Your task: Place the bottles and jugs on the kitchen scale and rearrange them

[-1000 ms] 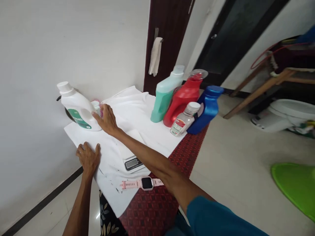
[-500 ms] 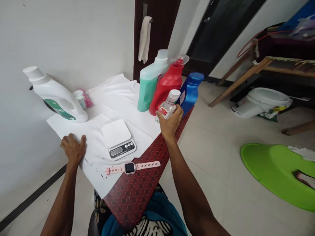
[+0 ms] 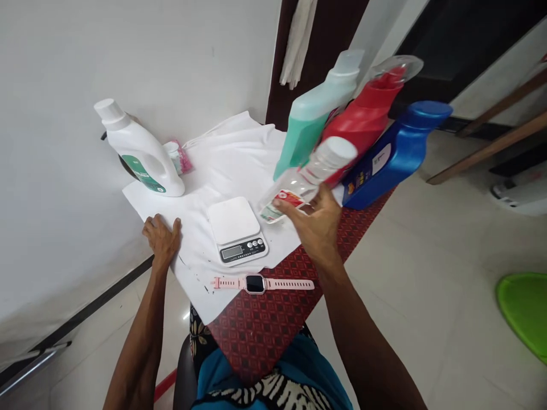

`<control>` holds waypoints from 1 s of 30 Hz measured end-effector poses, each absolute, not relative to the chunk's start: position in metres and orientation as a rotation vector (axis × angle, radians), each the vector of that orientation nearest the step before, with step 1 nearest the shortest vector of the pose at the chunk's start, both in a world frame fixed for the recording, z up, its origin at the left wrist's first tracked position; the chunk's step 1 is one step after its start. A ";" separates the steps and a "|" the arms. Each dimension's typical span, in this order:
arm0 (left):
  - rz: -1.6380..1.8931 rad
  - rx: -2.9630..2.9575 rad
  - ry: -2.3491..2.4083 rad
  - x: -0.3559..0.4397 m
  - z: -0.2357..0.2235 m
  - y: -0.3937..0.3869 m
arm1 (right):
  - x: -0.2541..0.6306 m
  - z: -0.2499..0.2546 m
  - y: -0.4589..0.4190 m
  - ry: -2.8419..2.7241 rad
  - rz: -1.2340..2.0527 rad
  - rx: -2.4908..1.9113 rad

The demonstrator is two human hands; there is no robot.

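My right hand (image 3: 318, 222) is closed around a clear plastic bottle (image 3: 294, 185) with a white cap and a red-and-white label. The bottle tilts, its cap toward the upper right. To its left lies a white kitchen scale (image 3: 235, 222) with a dark display panel. My left hand (image 3: 162, 236) rests on the edge of the white cloth (image 3: 231, 154), fingers spread and holding nothing. A watch with a pink strap (image 3: 255, 283) is stretched out in front of the scale. Behind the clear bottle stand a green bottle (image 3: 305, 125), a red bottle (image 3: 354, 125) and a blue bottle (image 3: 384, 159).
A white detergent bottle (image 3: 147, 151) stands at the back left, beside a small pink packet (image 3: 183, 159). The red patterned tabletop (image 3: 256, 336) shows along the near right edge. Wooden legs (image 3: 491, 142) and a green object (image 3: 523, 313) are off to the right.
My right hand has brought the clear bottle nearer to the scale and tipped it over. My left hand stays on the cloth. The whole view has shifted, with things appearing farther right.
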State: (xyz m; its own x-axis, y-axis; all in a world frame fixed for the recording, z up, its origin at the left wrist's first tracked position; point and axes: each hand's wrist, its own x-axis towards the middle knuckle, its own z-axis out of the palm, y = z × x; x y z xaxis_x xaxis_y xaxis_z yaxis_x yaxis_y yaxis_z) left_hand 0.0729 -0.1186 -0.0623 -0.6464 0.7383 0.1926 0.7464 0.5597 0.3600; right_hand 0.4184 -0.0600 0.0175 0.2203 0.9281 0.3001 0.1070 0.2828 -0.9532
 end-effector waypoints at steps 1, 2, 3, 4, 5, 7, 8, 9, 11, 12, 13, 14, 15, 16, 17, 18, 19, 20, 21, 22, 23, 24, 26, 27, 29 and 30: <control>-0.652 -1.323 -2.750 0.073 -0.063 -0.119 | 0.405 0.024 -0.064 -1.263 0.834 -1.103; -0.656 -1.335 -2.740 0.073 -0.063 -0.119 | 0.393 0.029 -0.067 -1.309 0.877 -1.069; -0.664 -1.346 -2.728 0.073 -0.064 -0.120 | 0.382 0.032 -0.069 -1.349 0.915 -1.039; -0.676 -1.353 -2.719 0.073 -0.065 -0.120 | 0.373 0.034 -0.070 -1.380 0.945 -1.017; -0.693 -1.350 -2.715 0.073 -0.065 -0.120 | 0.365 0.033 -0.070 -1.402 0.964 -1.005; -0.733 -1.334 -2.720 0.073 -0.067 -0.120 | 0.353 0.027 -0.069 -1.432 0.972 -1.018; -0.749 -1.327 -2.723 0.072 -0.068 -0.120 | 0.349 0.023 -0.069 -1.445 0.964 -1.040; -0.763 -1.324 -2.725 0.072 -0.069 -0.119 | 0.346 0.019 -0.069 -1.459 0.951 -1.066; -0.781 -1.326 -2.724 0.071 -0.070 -0.118 | 0.342 0.011 -0.068 -1.485 0.921 -1.112; -0.784 -1.333 -2.723 0.070 -0.071 -0.118 | 0.341 0.008 -0.068 -1.498 0.910 -1.124; -0.787 -1.340 -2.722 0.069 -0.072 -0.118 | 0.340 0.005 -0.068 -1.509 0.904 -1.127; -0.793 -1.349 -2.719 0.068 -0.073 -0.118 | 0.339 0.004 -0.068 -1.520 0.904 -1.124; -0.802 -1.357 -2.713 0.067 -0.074 -0.118 | 0.339 0.003 -0.068 -1.530 0.910 -1.118; -0.814 -1.362 -2.706 0.067 -0.075 -0.118 | 0.339 0.003 -0.069 -1.537 0.920 -1.112; -0.826 -1.361 -2.700 0.066 -0.076 -0.118 | 0.340 0.003 -0.069 -1.545 0.933 -1.106; -0.835 -1.360 -2.697 0.065 -0.077 -0.118 | 0.343 0.003 -0.069 -1.554 0.943 -1.103; -0.839 -1.360 -2.696 0.064 -0.078 -0.119 | 0.346 0.003 -0.069 -1.564 0.949 -1.103; -0.839 -1.363 -2.698 0.064 -0.078 -0.119 | 0.351 0.004 -0.070 -1.571 0.950 -1.107; -0.836 -1.370 -2.700 0.063 -0.078 -0.119 | 0.358 0.005 -0.070 -1.574 0.948 -1.115; -0.831 -1.378 -2.700 0.063 -0.078 -0.120 | 0.365 0.005 -0.071 -1.569 0.942 -1.123; -0.826 -1.383 -2.698 0.063 -0.078 -0.120 | 0.372 0.006 -0.071 -1.557 0.934 -1.129; -0.823 -1.382 -2.698 0.063 -0.078 -0.120 | 0.378 0.007 -0.070 -1.543 0.926 -1.132; -0.820 -1.362 -2.699 0.064 -0.078 -0.120 | 0.388 0.010 -0.069 -1.534 0.920 -1.128; -0.819 -1.350 -2.699 0.064 -0.079 -0.120 | 0.390 0.011 -0.067 -1.553 0.923 -1.123; -0.820 -1.338 -2.699 0.065 -0.079 -0.121 | 0.387 0.015 -0.062 -1.646 0.934 -1.107; -0.820 -1.337 -2.699 0.065 -0.079 -0.121 | 0.383 0.017 -0.060 -1.712 0.939 -1.091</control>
